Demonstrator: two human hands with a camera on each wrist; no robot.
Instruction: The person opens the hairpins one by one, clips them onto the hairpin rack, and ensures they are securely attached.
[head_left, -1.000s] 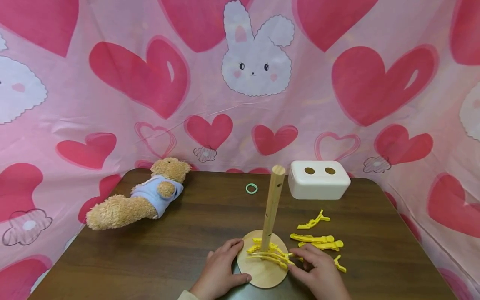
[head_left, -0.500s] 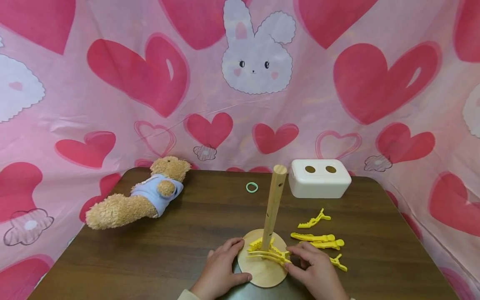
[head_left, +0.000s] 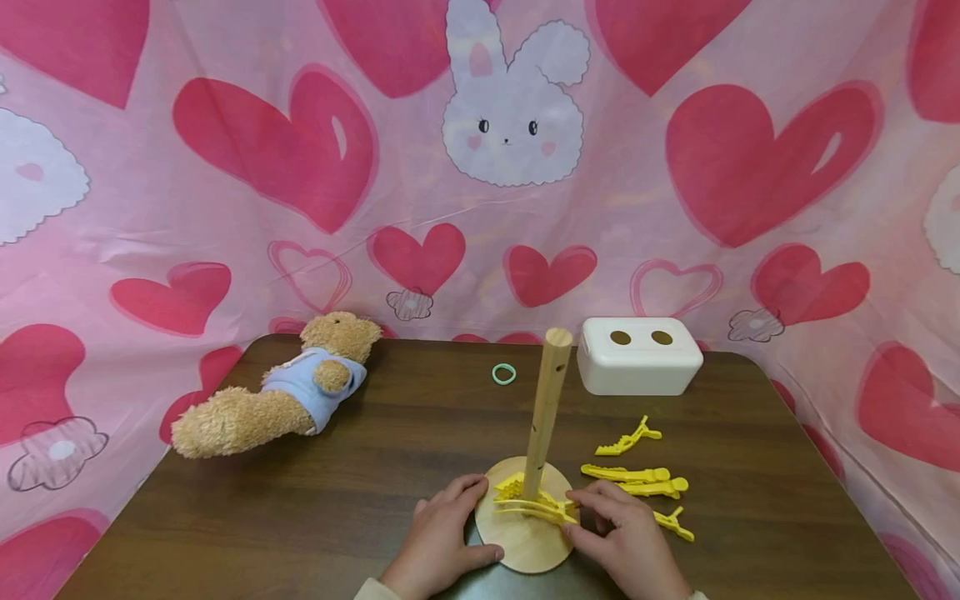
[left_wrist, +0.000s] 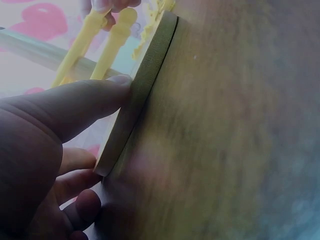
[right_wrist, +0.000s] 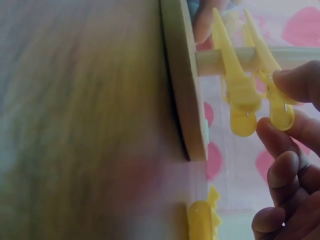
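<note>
While a plush bear (head_left: 322,392) lies stretched out at table left, curly tan pile, smooth pale-blue shirt, my left hand (head_left: 442,533) is on the wooden base (head_left: 525,557). That hand is spread wide: thumb on the near rim, fingers along the left rim, nothing lifted. Base is a flat pale disc, flush on the dark wood-grain table (head_left: 262,517). Mint ring (head_left: 504,374), thin and round, lies flat well behind the base.

Round wooden post (head_left: 550,400) rises from the disc, small dark holes along it. Toothed yellow clip (head_left: 510,486) sits at its foot, left side. Next, two slim, glossy plastic clips, one above the other, cross the post: lower clip (right_wrist: 240,95) and held clip (right_wrist: 265,55). Can't tell if either closes round the post.

My right hand (head_left: 626,529) pinches the held clip's tail, thumb against index, gap just the tail's thickness; other fingers curled loosely, off the clip.

White box (head_left: 639,367) behind right: smooth, rounded corners, two round holes on top. Can't see contents.

Loose yellow clips (head_left: 630,472) lie on the table right of the base: one toothed, two side by side, one partly behind my hand.
</note>
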